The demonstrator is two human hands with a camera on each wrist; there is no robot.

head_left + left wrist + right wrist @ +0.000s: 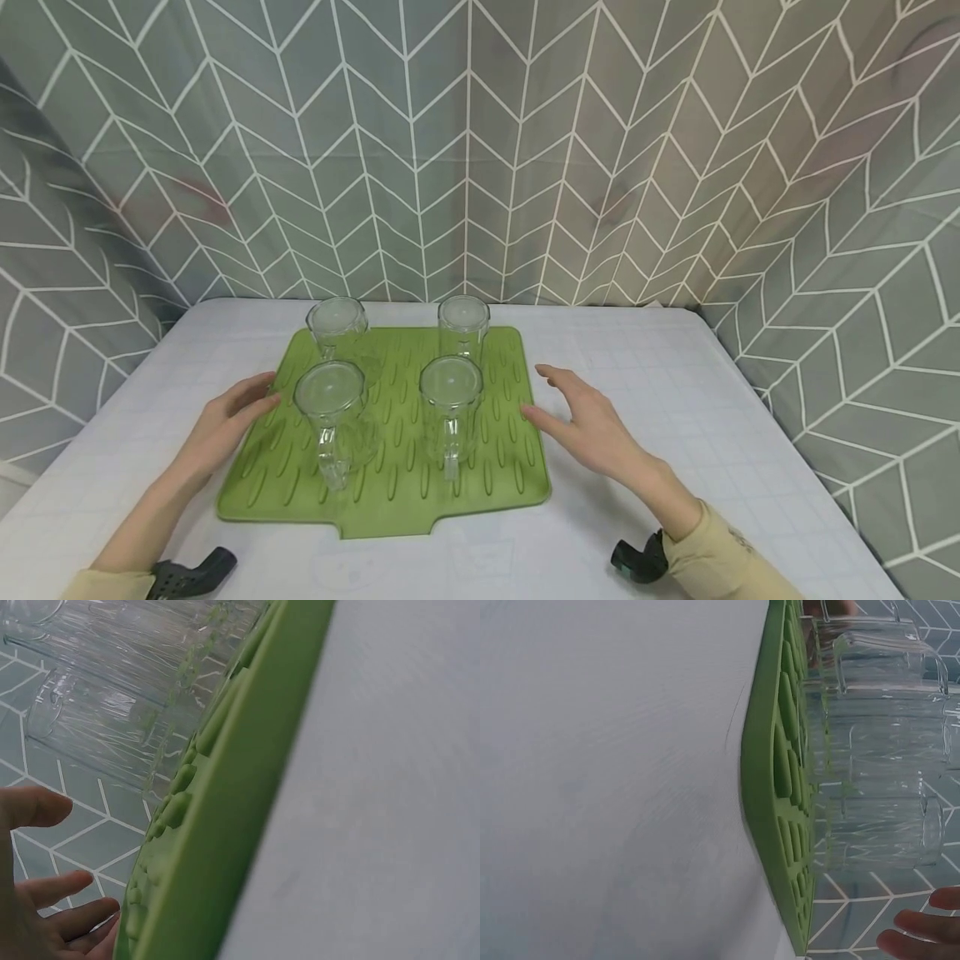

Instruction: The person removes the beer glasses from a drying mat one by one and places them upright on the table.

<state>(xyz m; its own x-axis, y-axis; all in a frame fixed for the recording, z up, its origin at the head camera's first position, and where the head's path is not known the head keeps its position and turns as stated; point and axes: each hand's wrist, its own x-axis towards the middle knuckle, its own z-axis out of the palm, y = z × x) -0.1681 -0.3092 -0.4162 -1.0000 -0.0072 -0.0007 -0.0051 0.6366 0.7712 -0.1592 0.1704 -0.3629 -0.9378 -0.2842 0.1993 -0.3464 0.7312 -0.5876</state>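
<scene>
Several clear glass mugs stand on a green ridged mat (390,508) in two rows. In the front row are a left mug (330,392) and a right mug (452,387), their handles toward me. Behind them stand a back left mug (337,318) and a back right mug (463,317). My left hand (228,421) is at the mat's left edge, fingers loosely extended; whether it touches the mat I cannot tell. Over by the right edge, my right hand (592,425) has its fingers and thumb spread, holding nothing. The wrist views show the mugs side-on.
A white cloth covers the table (637,350) under the mat. Grey patterned curtains (465,150) hang behind it and along both sides. Each wrist carries a black device, one on the left (197,575) and one on the right (640,560).
</scene>
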